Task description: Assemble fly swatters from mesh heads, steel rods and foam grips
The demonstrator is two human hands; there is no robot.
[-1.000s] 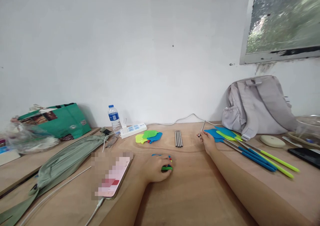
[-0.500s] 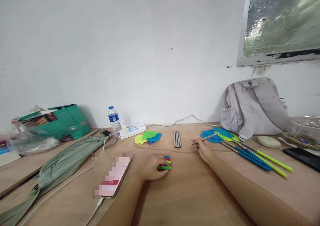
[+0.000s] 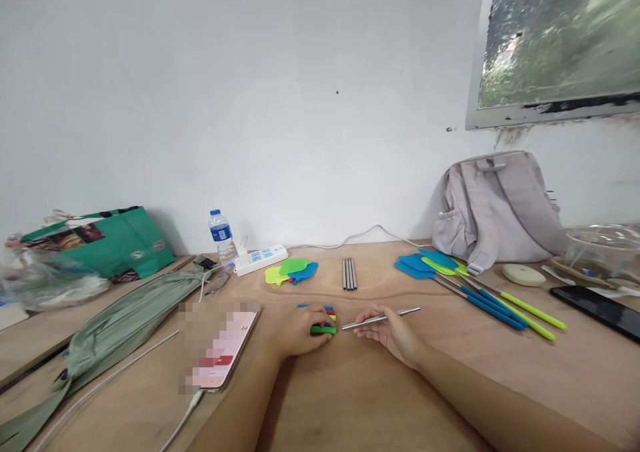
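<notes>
My right hand holds a slim metal rod, whose left end points toward my left hand. My left hand rests on the table with its fingers closed over a green plastic handle sleeve. Beyond it lie more sleeves in yellow, red and blue, partly hidden by the fingers. Several short metal rods lie side by side further back. Left of them is a small pile of green, yellow and blue flyswatter heads.
Flyswatters with blue and yellow handles lie to the right, before a grey backpack. At the left are a phone on a cable, a green strap bag, a water bottle and a power strip.
My right hand has brought the metal rod nearer and to the left, close to the green sleeve. My left hand stays on the sleeve. The view has shifted slightly.
</notes>
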